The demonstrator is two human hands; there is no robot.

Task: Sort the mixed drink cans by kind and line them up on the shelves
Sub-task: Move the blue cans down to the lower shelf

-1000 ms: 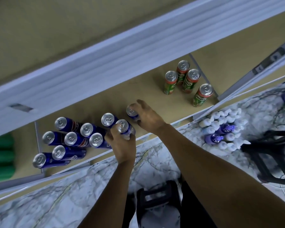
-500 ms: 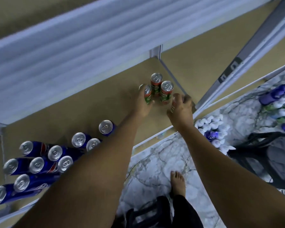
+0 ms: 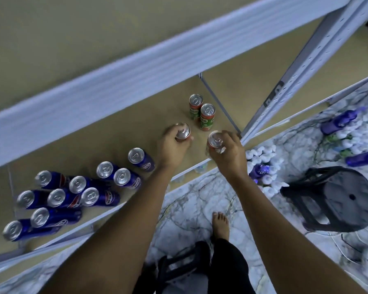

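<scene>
On the tan shelf board (image 3: pixel 89 149), several blue cans (image 3: pixel 106 169) stand bunched at the left. Two red-and-green cans (image 3: pixel 207 116) stand at the right, near the divider. My left hand (image 3: pixel 171 146) grips the top of another red-and-green can (image 3: pixel 182 130). My right hand (image 3: pixel 227 151) grips a second such can (image 3: pixel 215 139) near the shelf's front edge. Both held cans are mostly hidden by my fingers, and I cannot tell whether they rest on the board.
A grey upright post (image 3: pixel 289 81) rises right of my right hand. The upper shelf's white front rail (image 3: pixel 115 81) overhangs the board. On the marble floor lie purple and white bottles (image 3: pixel 261 168), a black stool (image 3: pixel 338 198), and my bare foot (image 3: pixel 220 225).
Both hands left the blue cans and moved right to the red-and-green ones. Each has closed on one and drawn it away from the other two, toward the front.
</scene>
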